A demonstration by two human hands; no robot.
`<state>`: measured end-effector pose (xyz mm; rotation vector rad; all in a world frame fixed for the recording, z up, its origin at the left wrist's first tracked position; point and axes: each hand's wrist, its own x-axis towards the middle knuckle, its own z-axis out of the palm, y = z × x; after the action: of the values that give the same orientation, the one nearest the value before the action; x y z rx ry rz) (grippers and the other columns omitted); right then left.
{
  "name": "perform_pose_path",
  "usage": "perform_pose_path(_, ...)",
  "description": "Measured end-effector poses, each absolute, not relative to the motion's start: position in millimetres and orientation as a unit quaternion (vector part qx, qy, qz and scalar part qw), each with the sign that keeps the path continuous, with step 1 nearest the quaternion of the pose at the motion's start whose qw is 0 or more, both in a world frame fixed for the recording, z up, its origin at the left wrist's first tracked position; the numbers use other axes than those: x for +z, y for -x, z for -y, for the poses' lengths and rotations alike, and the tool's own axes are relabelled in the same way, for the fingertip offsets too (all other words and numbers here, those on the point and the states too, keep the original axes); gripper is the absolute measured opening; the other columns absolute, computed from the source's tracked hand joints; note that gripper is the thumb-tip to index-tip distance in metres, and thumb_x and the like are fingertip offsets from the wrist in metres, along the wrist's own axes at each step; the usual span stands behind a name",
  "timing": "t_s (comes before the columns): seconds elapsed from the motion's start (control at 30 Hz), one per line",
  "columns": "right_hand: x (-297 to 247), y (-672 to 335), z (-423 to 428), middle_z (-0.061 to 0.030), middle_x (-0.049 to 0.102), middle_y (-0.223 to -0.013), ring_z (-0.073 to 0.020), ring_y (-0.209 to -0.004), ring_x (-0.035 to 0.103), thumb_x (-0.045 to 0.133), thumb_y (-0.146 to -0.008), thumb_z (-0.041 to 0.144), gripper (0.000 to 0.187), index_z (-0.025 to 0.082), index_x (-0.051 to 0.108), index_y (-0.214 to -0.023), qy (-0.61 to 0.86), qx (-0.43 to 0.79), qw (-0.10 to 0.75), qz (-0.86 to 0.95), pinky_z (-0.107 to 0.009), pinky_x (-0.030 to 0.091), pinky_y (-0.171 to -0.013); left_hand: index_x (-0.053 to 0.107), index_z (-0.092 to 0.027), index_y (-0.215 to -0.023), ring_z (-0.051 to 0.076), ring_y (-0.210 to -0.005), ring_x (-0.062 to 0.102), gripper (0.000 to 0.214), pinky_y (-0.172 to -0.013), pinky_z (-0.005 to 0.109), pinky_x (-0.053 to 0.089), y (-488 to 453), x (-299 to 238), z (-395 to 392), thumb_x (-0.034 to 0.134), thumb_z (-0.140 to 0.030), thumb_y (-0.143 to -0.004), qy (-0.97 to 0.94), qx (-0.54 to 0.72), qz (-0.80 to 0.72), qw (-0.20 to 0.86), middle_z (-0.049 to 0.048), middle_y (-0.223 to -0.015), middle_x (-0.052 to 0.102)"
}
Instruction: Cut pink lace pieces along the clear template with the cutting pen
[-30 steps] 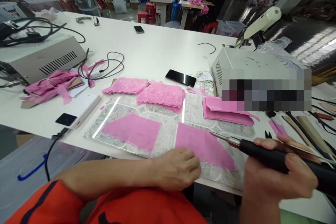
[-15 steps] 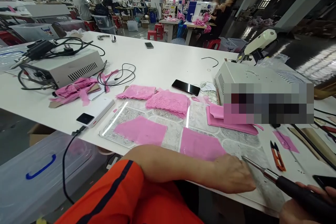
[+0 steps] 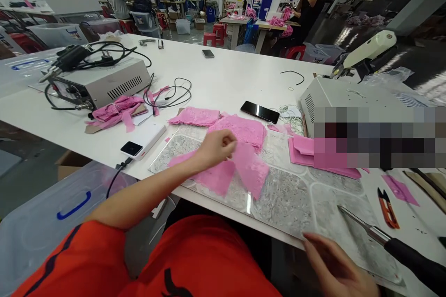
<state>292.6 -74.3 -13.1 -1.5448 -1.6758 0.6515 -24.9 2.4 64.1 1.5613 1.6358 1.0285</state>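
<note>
My left hand (image 3: 218, 146) is closed in a pinch on a pink fabric piece (image 3: 251, 169), which hangs lifted above the patterned glass plate (image 3: 296, 199). Under and beside it a second pink fabric piece (image 3: 212, 180) lies flat on the plate. At the bottom edge my right hand (image 3: 334, 264) holds nothing and its fingers are spread. Just to its right a black-handled hot cutting tool (image 3: 404, 253) lies on the plate, its metal tip pointing left.
Stacks of pink lace (image 3: 240, 127) and pink cloth (image 3: 303, 148) sit behind the plate. A phone (image 3: 259, 111), a white power bank (image 3: 142, 141), orange snips (image 3: 386, 202) and two grey machine boxes (image 3: 101, 83) (image 3: 348, 95) stand around. Other people sew at the back.
My left hand has picked up the right pink piece and carried it up and left over the other piece. My right hand has let go of the cutting tool.
</note>
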Motion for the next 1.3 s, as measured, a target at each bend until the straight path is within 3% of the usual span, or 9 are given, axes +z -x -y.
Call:
perform_pose_path(0.1,-1,-233,58,-0.0008,0.066,-0.069,-0.0132,-0.053,0.060,0.063,-0.080,0.039,0.017,0.023,0.068,-0.086,0.461,0.237,0.355,0.778,-0.024,0.051,-0.048,0.056,-0.013,-0.080,0.012,-0.053,0.065,0.006,-0.047,0.020,0.054,53,52,16,0.054,-0.017,-0.085,-0.527,0.428,-0.640,0.359,0.0001,-0.060,0.063)
perform_pose_path(0.2,-2,-193,37,-0.0025,0.066,-0.079,-0.0149,-0.065,0.064,0.062,-0.081,0.032,0.020,0.021,0.064,-0.098,0.403,0.136,0.300,0.854,-0.026,0.051,-0.057,0.054,-0.015,-0.077,0.014,-0.054,0.068,0.006,-0.048,0.022,0.056,64,43,25,0.056,-0.014,-0.083,-0.482,0.451,-0.644,0.387,-0.0011,-0.057,0.063)
perform_pose_path(0.33,-12,-177,22,-0.0020,0.067,-0.080,-0.0132,-0.068,0.063,0.053,-0.087,0.022,0.010,0.021,0.063,-0.089,0.370,0.048,0.267,0.888,-0.024,0.047,-0.058,0.053,-0.016,-0.074,0.013,-0.054,0.067,0.009,-0.050,0.021,0.056,71,39,26,0.057,-0.011,-0.080,-0.461,0.461,-0.638,0.409,-0.0039,-0.053,0.061)
perform_pose_path(0.53,-7,-170,19,0.0004,0.062,-0.073,-0.0103,-0.062,0.060,0.052,-0.089,0.018,0.008,0.020,0.059,-0.085,0.304,0.086,0.299,0.900,-0.022,0.048,-0.058,0.053,-0.016,-0.072,0.011,-0.051,0.063,0.009,-0.051,0.019,0.051,99,35,34,0.052,-0.009,-0.077,-0.488,0.430,-0.654,0.386,-0.0042,-0.054,0.060)
perform_pose_path(0.73,-3,-146,30,0.0000,0.063,-0.076,-0.0109,-0.068,0.061,0.054,-0.087,0.012,0.011,0.021,0.059,-0.089,0.234,0.122,0.294,0.919,-0.022,0.049,-0.062,0.058,-0.017,-0.070,0.011,-0.058,0.053,0.006,-0.054,0.021,0.039,130,31,68,0.054,-0.013,-0.073,-0.560,0.365,-0.698,0.256,-0.0024,-0.064,0.059)
perform_pose_path(1.0,-13,-135,34,-0.0010,0.062,-0.075,-0.0118,-0.068,0.061,0.051,-0.089,0.010,0.012,0.020,0.057,-0.091,0.185,0.096,0.271,0.940,-0.023,0.049,-0.062,0.056,-0.016,-0.073,0.017,-0.077,0.053,0.012,-0.074,0.030,0.045,142,15,97,0.047,-0.009,-0.076,-0.630,0.274,-0.713,0.142,0.0045,-0.081,0.058)
perform_pose_path(1.2,-9,-137,34,-0.0027,0.063,-0.078,-0.0131,-0.069,0.062,0.051,-0.089,0.013,0.012,0.020,0.056,-0.097,0.193,0.124,0.271,0.935,-0.024,0.051,-0.061,0.059,-0.018,-0.106,0.021,-0.103,0.056,0.018,-0.090,0.035,0.048,155,11,111,0.052,-0.021,-0.089,-0.683,0.273,-0.670,0.103,0.0106,-0.113,0.058)
perform_pose_path(1.3,-11,-137,33,-0.0023,0.064,-0.078,-0.0128,-0.066,0.062,0.049,-0.090,0.014,0.012,0.021,0.057,-0.096,0.192,0.125,0.265,0.937,-0.023,0.050,-0.059,0.062,-0.020,-0.109,0.021,-0.107,0.056,0.019,-0.090,0.031,0.047,167,10,118,0.050,-0.028,-0.096,-0.758,0.252,-0.596,0.083,0.0112,-0.122,0.054)
